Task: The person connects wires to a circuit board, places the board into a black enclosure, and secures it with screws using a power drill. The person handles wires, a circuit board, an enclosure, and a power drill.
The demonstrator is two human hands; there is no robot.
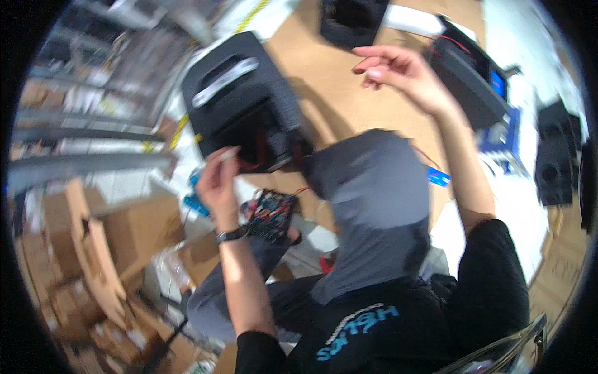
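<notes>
A black speaker-like cabinet with a silver-grey handle strip lies at the upper left, and a dark opening shows in its near end. At the near left corner of that opening is my left hand, its fingers bent together at the tips; whatever they may pinch is too blurred to name. My right hand is raised over the cardboard, fingers apart and holding nothing. Below the cabinet, by my leg, sits a circuit board with several coloured wires.
Another black cabinet stands at the far edge of the cardboard sheet. At the right are a long dark grey unit, a blue-and-white box and black speakers. Cardboard boxes crowd the left, below metal shelving.
</notes>
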